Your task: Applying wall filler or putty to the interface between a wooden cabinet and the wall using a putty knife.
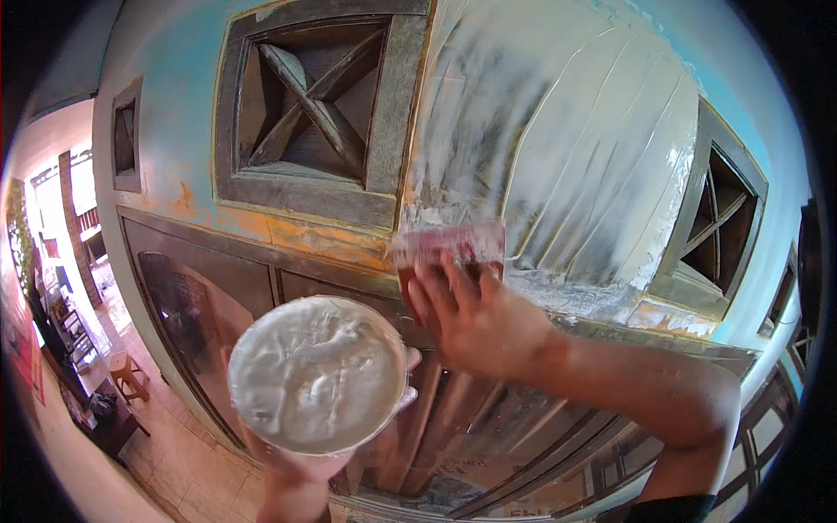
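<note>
My left hand [305, 466] holds up a round tub of creamy white putty [318, 375] from below. Some fingertips show at the tub's right side, and the rest are hidden beneath it. A dark red flat spreader [488, 244], smeared white along its upper edge, is gripped in my right hand [488, 327]. Its edge is at the lower left of a wet putty patch [602, 131] on the wall. Ridges run through that patch, and its left side is thinner, with grey showing through. My right hand is slightly blurred.
Wooden vent frames with crossed slats flank the patch, one at left [384, 166], another at right [728, 218]. Below them are dark wooden door panels [200, 279] with glass. A small stool [129, 376] stands on the tiled floor [192, 462] at far left.
</note>
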`<state>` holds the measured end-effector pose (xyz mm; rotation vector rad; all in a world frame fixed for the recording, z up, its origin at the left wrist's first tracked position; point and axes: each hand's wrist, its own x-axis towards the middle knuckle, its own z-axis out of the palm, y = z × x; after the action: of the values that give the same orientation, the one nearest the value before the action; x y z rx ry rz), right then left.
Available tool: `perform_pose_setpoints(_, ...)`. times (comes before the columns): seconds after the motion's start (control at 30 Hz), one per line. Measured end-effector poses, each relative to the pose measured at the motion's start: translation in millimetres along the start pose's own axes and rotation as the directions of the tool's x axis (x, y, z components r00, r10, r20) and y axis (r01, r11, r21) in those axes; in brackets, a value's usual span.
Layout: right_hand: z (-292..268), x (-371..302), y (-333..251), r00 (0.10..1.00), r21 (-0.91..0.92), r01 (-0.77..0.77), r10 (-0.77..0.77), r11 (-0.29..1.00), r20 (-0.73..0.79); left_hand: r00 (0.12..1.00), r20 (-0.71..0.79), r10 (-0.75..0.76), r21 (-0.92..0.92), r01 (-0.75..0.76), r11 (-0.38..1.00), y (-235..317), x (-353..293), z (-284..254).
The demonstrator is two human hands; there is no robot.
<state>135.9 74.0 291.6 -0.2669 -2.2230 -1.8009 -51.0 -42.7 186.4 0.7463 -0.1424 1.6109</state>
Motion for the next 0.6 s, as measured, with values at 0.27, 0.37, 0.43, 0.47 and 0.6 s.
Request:
perform_pose_setpoints(0.27,-29,60,96,0.951,0.172,-0.259,0.282,0.95,-0.124,0.984,0.072,0.16,0.138,-0.169,0.976,22,-9,0)
perform_pose_setpoints(0.37,-19,70,198,0.842,-0.021,-0.477,0.451,0.879,-0.295,0.977,0.115,0.181,0.235,-0.204,0.951,17,-5,-8)
perform_pose_setpoints(0.43,-28,85,213,0.736,0.007,-0.643,0.621,0.766,-0.271,0.975,0.012,0.223,0.124,-0.222,0.967,14,-4,-13)
perform_pose_setpoints(0.47,-18,80,222,0.764,-0.062,-0.6,0.549,0.797,-0.339,0.975,0.012,0.222,0.125,-0.221,0.967,14,-4,-16)
perform_pose_setpoints(0.6,25,70,197,0.842,-0.265,-0.539,0.52,0.8,-0.141,0.979,0.041,0.198,0.171,-0.202,0.964,16,-4,-25)
